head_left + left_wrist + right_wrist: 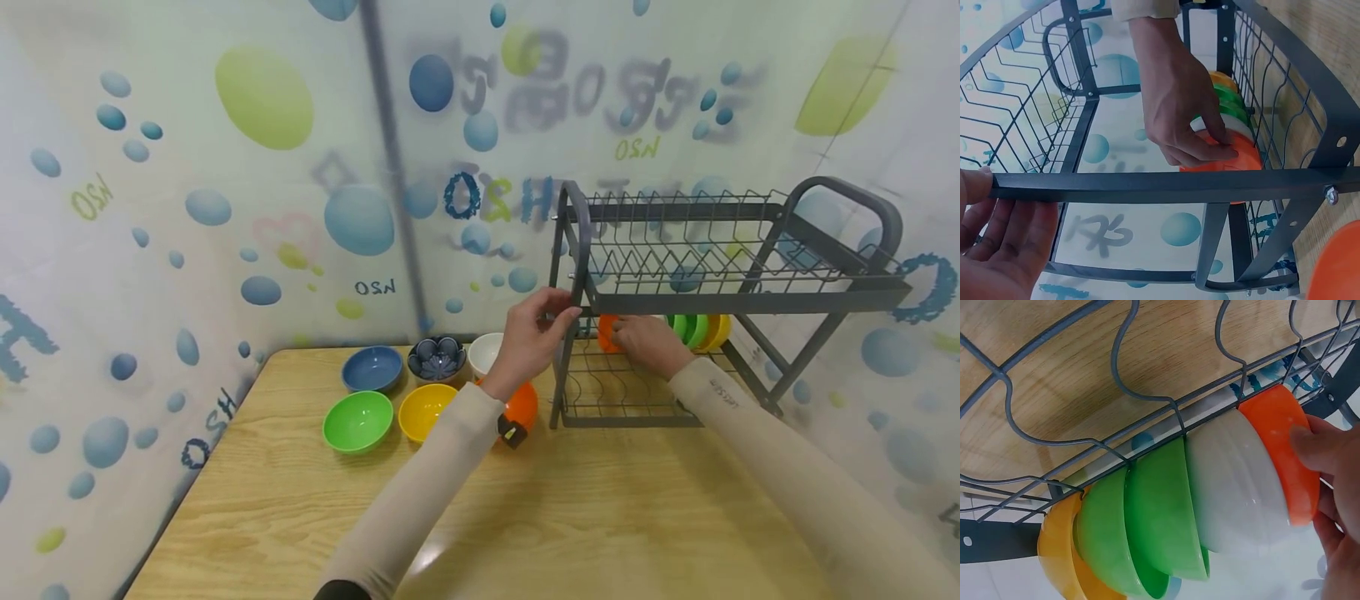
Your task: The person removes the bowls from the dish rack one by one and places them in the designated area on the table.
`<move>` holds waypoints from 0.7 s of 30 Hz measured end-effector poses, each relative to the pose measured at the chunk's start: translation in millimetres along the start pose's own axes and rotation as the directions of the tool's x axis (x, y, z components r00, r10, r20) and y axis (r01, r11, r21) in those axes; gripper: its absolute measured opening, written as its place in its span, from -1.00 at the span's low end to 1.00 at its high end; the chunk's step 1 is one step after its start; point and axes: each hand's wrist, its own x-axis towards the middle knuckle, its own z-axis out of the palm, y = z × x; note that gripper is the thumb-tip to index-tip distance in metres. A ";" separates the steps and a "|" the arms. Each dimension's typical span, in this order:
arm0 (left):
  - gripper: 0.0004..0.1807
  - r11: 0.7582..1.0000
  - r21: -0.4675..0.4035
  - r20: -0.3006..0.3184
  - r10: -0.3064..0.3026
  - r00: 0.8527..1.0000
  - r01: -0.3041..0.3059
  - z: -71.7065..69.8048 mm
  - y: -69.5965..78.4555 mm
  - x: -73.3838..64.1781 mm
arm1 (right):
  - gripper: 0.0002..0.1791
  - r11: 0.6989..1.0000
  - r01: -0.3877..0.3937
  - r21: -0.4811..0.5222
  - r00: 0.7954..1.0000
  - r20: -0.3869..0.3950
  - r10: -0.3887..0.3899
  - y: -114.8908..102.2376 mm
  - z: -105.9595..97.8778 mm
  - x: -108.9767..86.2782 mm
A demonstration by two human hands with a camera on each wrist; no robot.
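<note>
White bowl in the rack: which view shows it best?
Right wrist: the white bowl shows large, between a green bowl and the orange bowl. Left wrist shows only a strip behind the orange bowl; in head, the right hand hides most or all.

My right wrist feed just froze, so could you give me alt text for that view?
The right hand pinches an orange bowl at the right end of a row in a wire rack. Leftward come a white bowl, two green bowls and a yellow bowl, with a wooden table beyond the wires.
</note>
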 end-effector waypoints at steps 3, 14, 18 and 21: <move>-0.76 1.000 0.013 0.003 -0.003 1.000 0.003 -0.4 -0.1 -0.6 | -0.82 1.000 0.006 0.003 1.000 -0.019 -0.006 0.1 3.1 1.1; -0.77 0.999 0.025 -0.020 0.035 0.999 -0.034 1.7 -0.4 -1.4 | -0.79 1.000 -0.022 0.008 0.997 -0.074 0.022 -1.3 7.0 5.3; -0.78 0.999 0.029 -0.023 0.044 0.999 -0.043 1.6 -0.4 -1.6 | -0.82 0.999 -0.010 -0.042 0.995 -0.096 0.006 -2.0 5.8 6.6; -0.78 0.999 0.031 -0.023 0.044 0.999 -0.043 2.1 -0.3 -1.6 | -0.87 0.995 0.006 -0.099 0.994 -0.106 -0.017 -2.1 6.0 6.7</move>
